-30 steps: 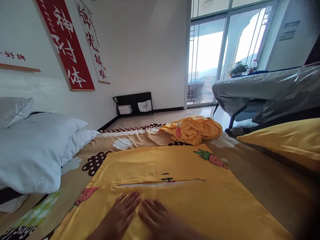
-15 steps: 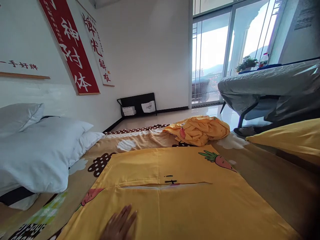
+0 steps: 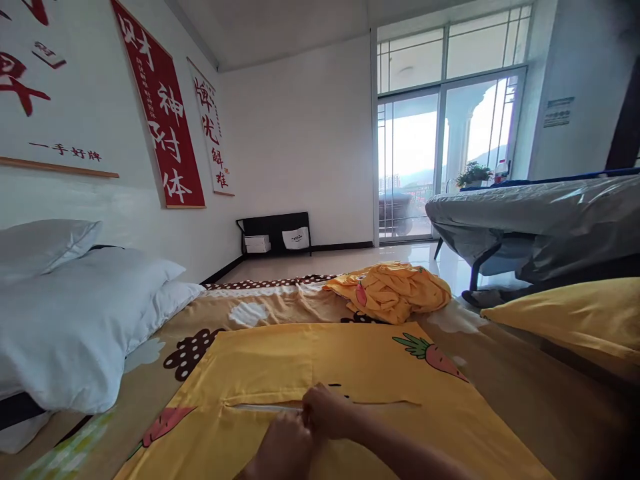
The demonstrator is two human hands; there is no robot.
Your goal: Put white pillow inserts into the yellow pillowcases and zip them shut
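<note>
Both hands pinch at the zipper slit of the yellow carrot-print pillowcase lying flat on the bed – left hand and right hand touching, fingers closed on fabric – crumpled yellow cloth at 12 o'clock, white pillows at 9.

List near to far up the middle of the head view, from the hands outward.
left hand and right hand at the opening of the flat yellow pillowcase → crumpled yellow cloth → glossy floor → black rack at the far wall.
</note>
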